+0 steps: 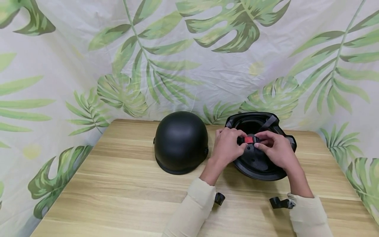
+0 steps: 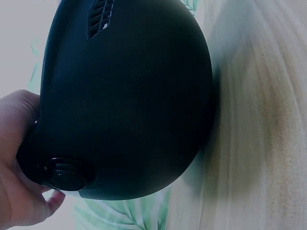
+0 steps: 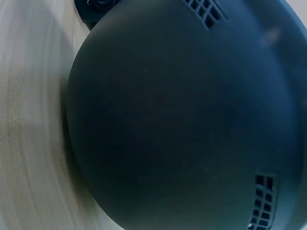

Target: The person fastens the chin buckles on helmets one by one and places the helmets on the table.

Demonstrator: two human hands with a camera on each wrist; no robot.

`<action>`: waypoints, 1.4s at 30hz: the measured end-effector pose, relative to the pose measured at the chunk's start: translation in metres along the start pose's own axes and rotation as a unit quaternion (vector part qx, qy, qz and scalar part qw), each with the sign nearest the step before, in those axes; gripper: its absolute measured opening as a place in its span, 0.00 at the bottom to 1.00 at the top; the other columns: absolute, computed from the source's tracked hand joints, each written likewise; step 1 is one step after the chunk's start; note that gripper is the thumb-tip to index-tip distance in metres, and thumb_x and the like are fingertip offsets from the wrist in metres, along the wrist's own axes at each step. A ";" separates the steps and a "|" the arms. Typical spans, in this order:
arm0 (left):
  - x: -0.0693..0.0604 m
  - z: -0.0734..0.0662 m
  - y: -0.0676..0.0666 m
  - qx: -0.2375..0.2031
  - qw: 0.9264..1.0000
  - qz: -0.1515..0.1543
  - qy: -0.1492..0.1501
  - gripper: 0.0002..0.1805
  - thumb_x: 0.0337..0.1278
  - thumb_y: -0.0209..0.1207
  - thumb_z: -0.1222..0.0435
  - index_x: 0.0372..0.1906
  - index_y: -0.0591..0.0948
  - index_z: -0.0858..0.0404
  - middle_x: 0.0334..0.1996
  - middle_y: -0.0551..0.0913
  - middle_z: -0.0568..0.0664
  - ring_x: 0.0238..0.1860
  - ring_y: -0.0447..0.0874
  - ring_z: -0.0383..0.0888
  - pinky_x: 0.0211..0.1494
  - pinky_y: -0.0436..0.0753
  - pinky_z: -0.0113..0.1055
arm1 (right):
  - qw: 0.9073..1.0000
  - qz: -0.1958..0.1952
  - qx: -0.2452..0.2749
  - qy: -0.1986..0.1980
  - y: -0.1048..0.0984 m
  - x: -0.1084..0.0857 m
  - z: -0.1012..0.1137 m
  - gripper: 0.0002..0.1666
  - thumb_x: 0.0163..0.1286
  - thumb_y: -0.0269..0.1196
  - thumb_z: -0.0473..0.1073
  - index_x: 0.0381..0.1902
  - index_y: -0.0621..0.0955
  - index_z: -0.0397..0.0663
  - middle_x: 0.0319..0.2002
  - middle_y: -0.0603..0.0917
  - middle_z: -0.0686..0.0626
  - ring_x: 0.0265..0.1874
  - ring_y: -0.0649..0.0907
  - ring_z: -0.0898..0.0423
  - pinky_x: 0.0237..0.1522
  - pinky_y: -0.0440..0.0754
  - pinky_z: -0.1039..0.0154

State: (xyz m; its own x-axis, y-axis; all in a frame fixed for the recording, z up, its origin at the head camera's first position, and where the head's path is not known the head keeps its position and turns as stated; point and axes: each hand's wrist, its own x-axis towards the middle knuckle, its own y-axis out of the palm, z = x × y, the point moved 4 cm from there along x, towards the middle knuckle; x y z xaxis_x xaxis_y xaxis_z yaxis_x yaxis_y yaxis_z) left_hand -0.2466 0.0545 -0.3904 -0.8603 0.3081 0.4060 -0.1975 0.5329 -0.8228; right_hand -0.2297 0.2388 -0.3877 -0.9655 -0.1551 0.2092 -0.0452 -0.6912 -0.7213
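A black helmet point(image 1: 267, 174) lies upside down on the right of the table, its padded inside facing up. Above its opening is a chin-strap buckle point(image 1: 248, 140) with a red middle. My left hand point(image 1: 226, 146) pinches the buckle's left end between thumb and fingers. From the other side, my right hand point(image 1: 278, 151) pinches the black strap end at the buckle. Outer shell and vents of the helmet point(image 2: 129, 105) fill much of the left wrist view, with part of the left hand point(image 2: 17, 163) at the edge. Only the shell point(image 3: 182, 120) shows in the right wrist view; the right hand is hidden there.
A second black helmet point(image 1: 181, 141) sits dome up to the left of my left hand. The wooden table point(image 1: 118, 197) runs back to a leaf-patterned cloth point(image 1: 165, 59). Black wrist mounts point(image 1: 219, 198) stick out from the sleeves.
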 end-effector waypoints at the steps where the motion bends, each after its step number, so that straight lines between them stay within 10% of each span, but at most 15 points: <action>1: 0.000 0.000 0.000 0.007 1.000 -0.002 -0.003 0.10 0.65 0.73 0.53 0.49 0.92 0.46 0.46 0.93 0.40 0.52 0.87 0.46 0.67 0.76 0.50 | 1.000 0.003 -0.002 0.002 0.001 0.000 0.000 0.19 0.74 0.72 0.39 0.59 0.85 0.38 0.53 0.91 0.35 0.46 0.92 0.44 0.38 0.80 0.74; 27: -0.003 -0.002 0.006 0.083 0.996 0.028 -0.009 0.10 0.64 0.73 0.50 0.48 0.93 0.43 0.46 0.92 0.38 0.54 0.83 0.45 0.65 0.77 0.50 | 0.997 0.054 -0.053 0.026 0.013 0.003 -0.002 0.17 0.75 0.71 0.41 0.58 0.86 0.40 0.46 0.93 0.39 0.45 0.93 0.45 0.46 0.88 0.48; 42: -0.002 0.022 -0.015 -0.080 0.994 0.053 0.059 0.16 0.70 0.70 0.54 0.58 0.90 0.54 0.57 0.88 0.47 0.63 0.83 0.47 0.70 0.82 0.41 | 0.997 -0.066 -0.046 -0.013 -0.024 -0.010 0.006 0.23 0.76 0.71 0.41 0.64 0.83 0.37 0.54 0.89 0.32 0.50 0.90 0.33 0.52 0.88 0.44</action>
State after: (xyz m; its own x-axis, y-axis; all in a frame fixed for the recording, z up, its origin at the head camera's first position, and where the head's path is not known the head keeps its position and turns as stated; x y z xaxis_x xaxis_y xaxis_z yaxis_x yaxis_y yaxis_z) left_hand -0.2519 0.0290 -0.3879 -0.8092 0.4550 0.3717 -0.0233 0.6073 -0.7941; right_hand -0.2171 0.2532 -0.3688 -0.9430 -0.0856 0.3216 -0.1955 -0.6395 -0.7435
